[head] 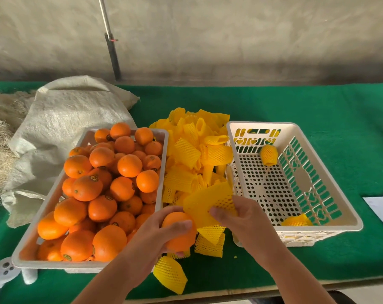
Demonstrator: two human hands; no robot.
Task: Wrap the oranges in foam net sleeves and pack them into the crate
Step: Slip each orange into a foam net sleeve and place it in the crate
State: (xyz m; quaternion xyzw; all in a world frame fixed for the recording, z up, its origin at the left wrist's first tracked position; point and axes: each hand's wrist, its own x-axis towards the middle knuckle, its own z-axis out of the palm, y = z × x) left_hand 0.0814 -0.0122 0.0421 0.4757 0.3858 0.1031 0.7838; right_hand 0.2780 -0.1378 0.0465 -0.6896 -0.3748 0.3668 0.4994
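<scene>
Orange (pixel 180 233) gripped by left hand (pixel 162 233), right hand (pixel 241 218) pinching sleeve (pixel 210 201) beside crate (pixel 348 216) rim

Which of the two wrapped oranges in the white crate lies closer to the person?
The yellow-netted orange at the near right corner of the white perforated plastic crate; the other wrapped orange rests by the far wall.

Crate (pixel 348 212) floor mostly bare between two wrapped oranges (pixel 269 155); sleeve pile (pixel 192 159) crowds its left wall.
</scene>
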